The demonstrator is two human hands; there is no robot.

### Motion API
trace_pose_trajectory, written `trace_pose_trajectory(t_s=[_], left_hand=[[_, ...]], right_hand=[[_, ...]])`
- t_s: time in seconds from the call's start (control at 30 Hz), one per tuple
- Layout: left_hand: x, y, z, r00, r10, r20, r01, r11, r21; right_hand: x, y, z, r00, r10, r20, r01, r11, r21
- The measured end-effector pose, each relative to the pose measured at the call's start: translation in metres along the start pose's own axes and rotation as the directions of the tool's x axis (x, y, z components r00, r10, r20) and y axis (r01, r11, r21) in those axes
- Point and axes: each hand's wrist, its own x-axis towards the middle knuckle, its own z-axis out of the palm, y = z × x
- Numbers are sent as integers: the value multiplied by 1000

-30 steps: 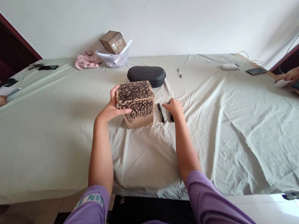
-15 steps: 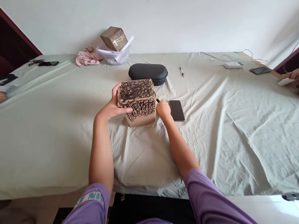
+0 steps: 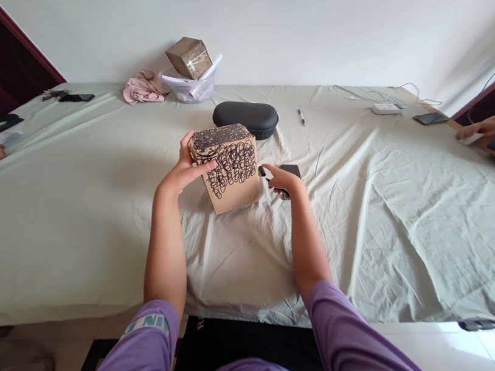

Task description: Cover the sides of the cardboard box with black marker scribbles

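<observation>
The left hand's (image 3: pixel 184 170) grip is clamped on a scribbled cardboard box (image 3: pixel 232 171) — tilted, near the black case (image 3: pixel 245 117). The right hand (image 3: pixel 285 180) partly covers a phone (image 3: pixel 294 170) (its grip's state I cannot tell).

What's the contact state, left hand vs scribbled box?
Touching. The head view shows the left hand holding the cardboard box, thumb across its scribbled front.
</observation>
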Motion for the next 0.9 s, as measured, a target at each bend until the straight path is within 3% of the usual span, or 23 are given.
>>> trace_pose_trajectory(t_s=[0.1,0.17,0.27,0.3,0.37,0.5,0.6,0.67,0.8,0.9], left_hand=[[-1,0,-4,996,-83,-25,83,996,-10],[-1,2,-6,989,-141,-38,141,990,-8],[-3,7,-6,978,-208,-35,209,977,38],[-3,9,-6,975,-220,-27,221,974,56],[-4,12,-5,973,-230,-9,230,970,73],[-5,15,-4,971,-237,-2,237,970,62],[-3,12,-3,967,-251,-37,253,966,55],[-1,10,-3,960,-267,-84,272,961,53],[4,5,-4,938,-316,-144,324,946,33],[6,4,-5,929,-334,-158,340,940,17]], right_hand=[[-13,-12,-14,999,-16,36,15,999,44],[-19,-23,-20,981,-166,-98,188,933,306],[-27,-42,-22,914,-221,-339,403,580,708],[-29,-47,-22,909,-213,-358,417,475,775],[-32,-55,-20,915,-225,-336,399,370,839],[-33,-66,-6,908,-308,-284,391,380,839],[-33,-71,15,869,-358,-341,477,424,770],[-33,-72,32,806,-401,-435,589,470,658],[-28,-61,65,633,-527,-567,757,572,314],[-18,-48,80,590,-589,-553,764,629,146]])
